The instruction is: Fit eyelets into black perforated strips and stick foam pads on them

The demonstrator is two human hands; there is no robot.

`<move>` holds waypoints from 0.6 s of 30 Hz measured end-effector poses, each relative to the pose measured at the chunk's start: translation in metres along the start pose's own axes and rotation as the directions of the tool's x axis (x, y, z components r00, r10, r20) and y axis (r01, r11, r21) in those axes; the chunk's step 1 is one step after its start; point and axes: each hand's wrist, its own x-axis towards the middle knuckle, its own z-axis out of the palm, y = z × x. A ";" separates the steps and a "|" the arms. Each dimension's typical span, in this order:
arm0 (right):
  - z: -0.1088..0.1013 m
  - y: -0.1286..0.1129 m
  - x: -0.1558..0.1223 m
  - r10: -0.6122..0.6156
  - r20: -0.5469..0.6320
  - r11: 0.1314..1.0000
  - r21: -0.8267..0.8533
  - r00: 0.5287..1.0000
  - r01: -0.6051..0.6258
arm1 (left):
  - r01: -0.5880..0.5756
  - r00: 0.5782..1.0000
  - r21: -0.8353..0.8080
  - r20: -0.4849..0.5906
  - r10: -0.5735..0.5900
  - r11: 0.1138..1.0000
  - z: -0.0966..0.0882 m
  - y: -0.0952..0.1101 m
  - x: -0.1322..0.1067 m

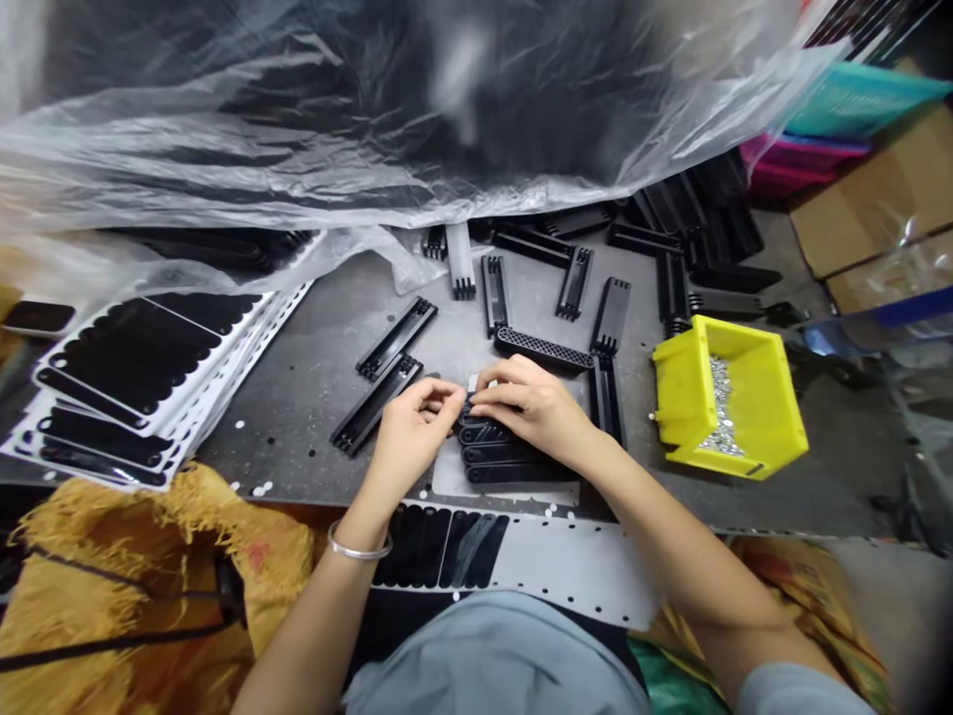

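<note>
A stack of black plastic bars with rounded ends point(513, 472) lies at the table's front edge, in front of me. My right hand point(532, 405) is closed over the top of this stack, its fingers on the left end of the uppermost black bar. My left hand point(418, 427) meets it there, thumb and forefinger pinched together; anything between those fingertips is too small to make out. Left of the hands lie two loose black bars point(398, 336). Behind them a bar with a honeycomb-patterned face point(555, 350) lies across the table.
A yellow bin point(766, 402) of small metal parts stands right. Sheets of black adhesive strips point(141, 367) are piled left; another sheet point(573, 566) lies over my lap. Plastic film point(372, 169) hangs across the back. More black bars point(700, 218) are heaped at back right.
</note>
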 end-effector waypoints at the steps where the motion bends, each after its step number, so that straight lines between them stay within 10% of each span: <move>1: -0.006 0.000 -0.003 0.009 0.007 1.000 -0.018 1.000 -0.009 | 0.005 1.000 0.007 0.001 -0.005 1.000 0.000 0.001 0.001; 7: -0.049 0.012 -0.035 0.280 -0.025 0.956 0.096 0.960 -0.276 | 0.006 1.000 0.006 0.007 -0.006 1.000 0.000 0.000 0.003; 14: -0.046 0.025 -0.045 0.207 -0.064 0.974 0.111 0.976 -0.199 | -0.001 1.000 0.083 0.027 -0.001 0.997 -0.003 -0.003 0.008; 18: -0.048 0.015 -0.054 0.222 -0.134 0.958 -0.156 0.966 -0.242 | -0.158 0.987 0.306 0.025 0.158 0.939 -0.005 0.008 0.003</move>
